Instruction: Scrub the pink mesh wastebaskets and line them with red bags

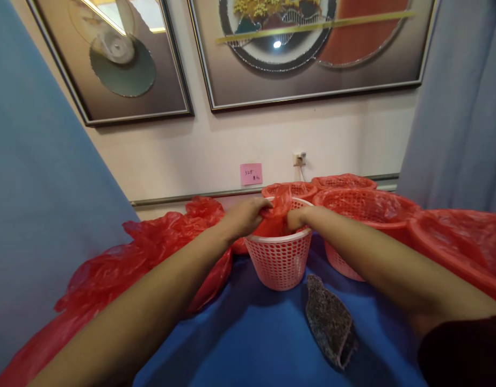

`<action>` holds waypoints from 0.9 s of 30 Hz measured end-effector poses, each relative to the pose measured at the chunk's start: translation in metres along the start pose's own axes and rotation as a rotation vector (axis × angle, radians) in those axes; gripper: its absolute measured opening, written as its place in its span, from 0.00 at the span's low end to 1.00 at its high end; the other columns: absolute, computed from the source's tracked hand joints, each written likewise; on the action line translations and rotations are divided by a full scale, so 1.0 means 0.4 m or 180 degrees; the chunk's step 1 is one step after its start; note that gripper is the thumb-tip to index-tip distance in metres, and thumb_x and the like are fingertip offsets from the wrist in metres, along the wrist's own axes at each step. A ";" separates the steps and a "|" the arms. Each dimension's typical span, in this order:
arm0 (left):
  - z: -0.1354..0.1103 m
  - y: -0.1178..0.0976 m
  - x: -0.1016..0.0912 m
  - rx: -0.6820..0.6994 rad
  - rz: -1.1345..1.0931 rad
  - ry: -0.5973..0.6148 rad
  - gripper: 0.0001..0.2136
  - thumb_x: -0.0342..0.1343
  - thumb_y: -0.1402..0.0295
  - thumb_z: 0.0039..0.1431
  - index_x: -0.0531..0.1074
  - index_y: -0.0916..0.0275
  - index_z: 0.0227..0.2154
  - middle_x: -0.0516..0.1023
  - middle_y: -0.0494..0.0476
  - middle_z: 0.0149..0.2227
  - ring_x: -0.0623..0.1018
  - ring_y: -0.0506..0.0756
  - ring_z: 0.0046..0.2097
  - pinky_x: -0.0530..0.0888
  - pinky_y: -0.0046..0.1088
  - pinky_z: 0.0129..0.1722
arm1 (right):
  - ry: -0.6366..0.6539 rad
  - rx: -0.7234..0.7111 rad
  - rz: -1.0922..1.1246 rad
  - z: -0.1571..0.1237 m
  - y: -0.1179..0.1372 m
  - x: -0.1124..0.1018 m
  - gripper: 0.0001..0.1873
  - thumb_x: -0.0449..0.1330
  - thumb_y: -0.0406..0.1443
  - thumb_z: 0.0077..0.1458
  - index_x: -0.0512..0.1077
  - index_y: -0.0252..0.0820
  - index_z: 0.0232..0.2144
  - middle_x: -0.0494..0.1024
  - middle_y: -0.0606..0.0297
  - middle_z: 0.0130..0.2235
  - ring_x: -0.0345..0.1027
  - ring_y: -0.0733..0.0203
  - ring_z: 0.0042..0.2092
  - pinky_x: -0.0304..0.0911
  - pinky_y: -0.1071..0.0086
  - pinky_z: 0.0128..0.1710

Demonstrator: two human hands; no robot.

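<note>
A pink-white perforated plastic basket stands upright on the blue cloth in front of me. Inside it is a red plastic bag, part of which sticks up above the rim. At the basket's left rim, my left hand is closed on the bag, thumb and fingers pinching the film. My right hand reaches over the right side into the basket against the bag; its fingers are hidden. A dark grey fuzzy cloth lies on the table, nearer to me and right of the basket.
Several red bag-lined baskets crowd the right and back. Bunched red plastic bags pile up on the left. Blue cloth covers the table. Behind are a wall with a pink note, a socket and framed pictures.
</note>
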State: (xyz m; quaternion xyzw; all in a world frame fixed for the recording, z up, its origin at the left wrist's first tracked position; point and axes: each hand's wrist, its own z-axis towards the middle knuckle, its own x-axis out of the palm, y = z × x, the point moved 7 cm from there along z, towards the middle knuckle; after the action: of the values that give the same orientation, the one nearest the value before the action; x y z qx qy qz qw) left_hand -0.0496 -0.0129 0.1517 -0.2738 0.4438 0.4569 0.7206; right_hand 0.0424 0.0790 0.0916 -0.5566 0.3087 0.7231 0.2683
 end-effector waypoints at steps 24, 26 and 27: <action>-0.101 0.009 0.019 0.0777 0.0971 -0.0372 0.08 0.50 0.73 0.68 0.75 0.62 0.39 0.78 0.59 0.38 0.77 0.56 0.38 0.72 0.33 0.39 | -0.2109 0.0092 -0.0121 -0.251 -0.111 -0.032 0.16 0.51 0.27 0.62 0.77 0.40 0.44 0.75 0.53 0.56 0.74 0.51 0.49 0.70 0.63 0.43; -0.129 0.018 0.017 0.0832 0.0967 -0.0457 0.08 0.49 0.74 0.68 0.74 0.62 0.40 0.79 0.60 0.40 0.77 0.57 0.39 0.72 0.35 0.40 | -0.2364 -0.0185 -0.0015 -0.279 -0.099 -0.009 0.17 0.50 0.28 0.63 0.75 0.40 0.48 0.75 0.52 0.56 0.73 0.51 0.52 0.70 0.60 0.48; -0.145 0.018 0.018 0.0851 0.0893 -0.0522 0.08 0.49 0.74 0.68 0.74 0.62 0.40 0.79 0.59 0.39 0.77 0.57 0.40 0.72 0.35 0.40 | -0.2520 -0.0371 0.0078 -0.294 -0.088 0.002 0.18 0.50 0.28 0.63 0.73 0.39 0.51 0.76 0.52 0.55 0.72 0.51 0.54 0.70 0.59 0.50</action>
State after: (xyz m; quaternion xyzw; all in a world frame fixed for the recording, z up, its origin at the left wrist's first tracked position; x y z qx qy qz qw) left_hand -0.0773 -0.0534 0.1188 -0.0731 0.4741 0.5105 0.7136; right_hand 0.1434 0.0148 0.0634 -0.2455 0.1465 0.9012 0.3258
